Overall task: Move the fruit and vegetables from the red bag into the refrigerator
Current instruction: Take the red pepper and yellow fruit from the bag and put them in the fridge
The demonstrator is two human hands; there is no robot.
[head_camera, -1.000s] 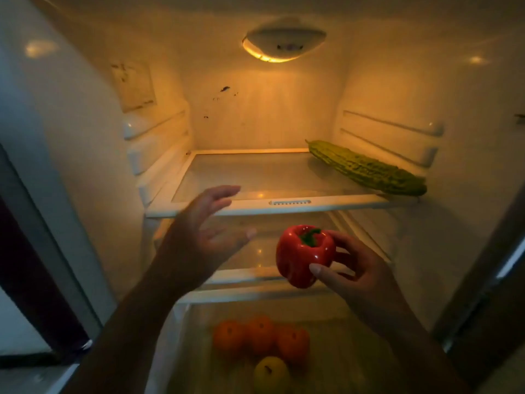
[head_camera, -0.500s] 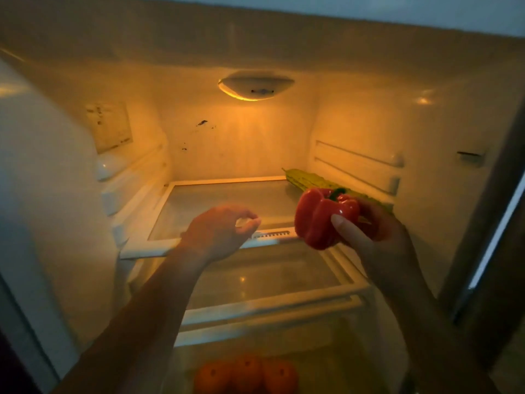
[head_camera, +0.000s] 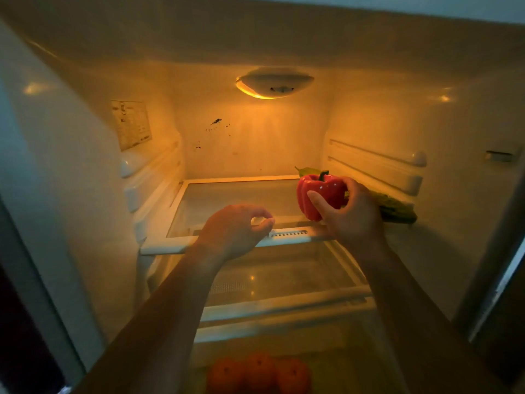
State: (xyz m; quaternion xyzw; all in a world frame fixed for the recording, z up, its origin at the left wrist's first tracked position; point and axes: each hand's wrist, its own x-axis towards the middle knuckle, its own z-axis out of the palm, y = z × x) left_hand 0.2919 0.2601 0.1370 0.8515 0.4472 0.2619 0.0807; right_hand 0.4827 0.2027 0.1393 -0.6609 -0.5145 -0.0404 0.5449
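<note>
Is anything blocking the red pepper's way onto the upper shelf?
Nothing visible blocks it. The right hand holds the red pepper over the right part of the upper shelf, whose glass is bare to the left. The bitter gourd lies along the right edge behind the hand. The left hand rests at the shelf's front rim.

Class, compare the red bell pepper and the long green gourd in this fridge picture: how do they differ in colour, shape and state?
The red bell pepper is glossy, smooth and blocky; the green gourd is dull, bumpy and long. The pepper is gripped in the right hand, stem up, above the upper shelf; the gourd lies flat on that shelf by the right wall, partly hidden behind the hand. Both sit at the shelf's right side.
</note>
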